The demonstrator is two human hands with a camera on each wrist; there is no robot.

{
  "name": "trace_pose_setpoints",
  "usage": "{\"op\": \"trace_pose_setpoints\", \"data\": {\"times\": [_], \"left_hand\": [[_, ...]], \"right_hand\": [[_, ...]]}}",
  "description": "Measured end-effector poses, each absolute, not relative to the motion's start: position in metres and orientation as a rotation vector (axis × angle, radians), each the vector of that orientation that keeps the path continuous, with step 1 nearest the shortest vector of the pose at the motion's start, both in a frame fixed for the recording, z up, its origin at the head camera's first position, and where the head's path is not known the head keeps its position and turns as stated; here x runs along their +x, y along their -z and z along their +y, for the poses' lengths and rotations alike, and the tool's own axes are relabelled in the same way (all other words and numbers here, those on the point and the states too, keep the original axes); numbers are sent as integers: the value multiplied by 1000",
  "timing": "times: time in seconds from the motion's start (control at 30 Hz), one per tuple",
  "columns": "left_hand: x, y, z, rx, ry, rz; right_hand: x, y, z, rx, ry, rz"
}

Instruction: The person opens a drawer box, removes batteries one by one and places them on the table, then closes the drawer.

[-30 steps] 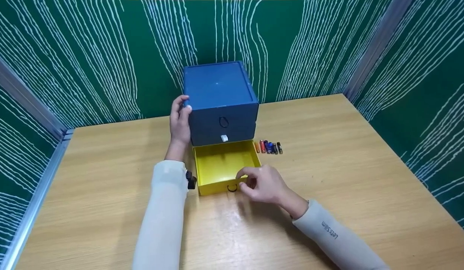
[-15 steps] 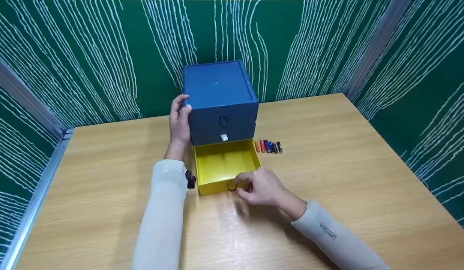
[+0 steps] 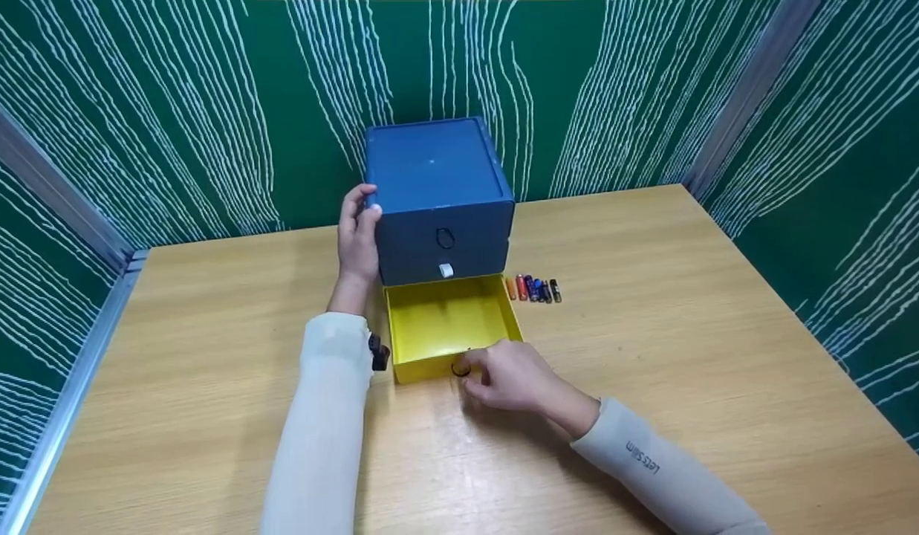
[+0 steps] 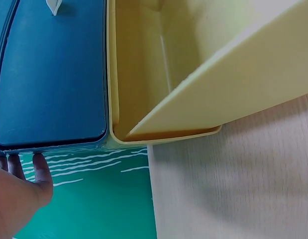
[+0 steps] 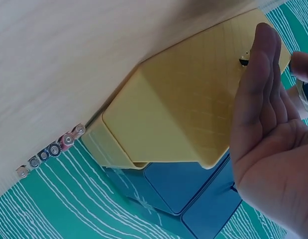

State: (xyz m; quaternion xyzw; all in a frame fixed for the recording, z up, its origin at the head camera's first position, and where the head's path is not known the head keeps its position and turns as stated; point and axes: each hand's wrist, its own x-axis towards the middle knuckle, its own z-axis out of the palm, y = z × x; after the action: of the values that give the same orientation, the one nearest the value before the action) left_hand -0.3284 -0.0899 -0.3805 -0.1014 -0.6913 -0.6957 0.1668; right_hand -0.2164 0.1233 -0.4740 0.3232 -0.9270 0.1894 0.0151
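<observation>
A blue box (image 3: 433,167) of drawers stands at the back of the table. Below its front a yellow drawer (image 3: 422,371) is pulled out, with nothing visible inside. My left hand (image 3: 357,241) rests against the box's left side, fingertips (image 4: 43,169) touching its edge. At the drawer's front, my right hand (image 3: 515,379) has index finger and thumb apart around the black loop handle (image 3: 460,371); whether a finger touches the loop I cannot tell. In the right wrist view, the fingers of the right hand (image 5: 273,144) lie fairly straight, partly hiding the drawer front.
Several batteries (image 3: 533,289) lie in a row on the wooden table (image 3: 689,319), right of the drawer. The upper blue drawers show a black loop (image 3: 445,238) and a white tab (image 3: 446,270). Green walls with white lines (image 3: 310,111) surround the table.
My right hand has moved slightly left and down, its index finger now over the black loop handle. The left hand stays on the box. The drawer looks unmoved.
</observation>
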Motion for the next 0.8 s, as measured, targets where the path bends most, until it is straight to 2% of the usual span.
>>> {"op": "trace_pose_setpoints", "data": {"times": [0.3, 0.6, 0.8], "left_hand": [[-330, 381, -91, -325, 1989, -1938], [-348, 398, -96, -315, 1993, -1933], [-345, 393, -94, -278, 1993, -1964]], "right_hand": [[-217, 476, 117, 987, -532, -2835], [-214, 475, 108, 948, -420, -2862], [-213, 474, 107, 902, -371, -2838]]}}
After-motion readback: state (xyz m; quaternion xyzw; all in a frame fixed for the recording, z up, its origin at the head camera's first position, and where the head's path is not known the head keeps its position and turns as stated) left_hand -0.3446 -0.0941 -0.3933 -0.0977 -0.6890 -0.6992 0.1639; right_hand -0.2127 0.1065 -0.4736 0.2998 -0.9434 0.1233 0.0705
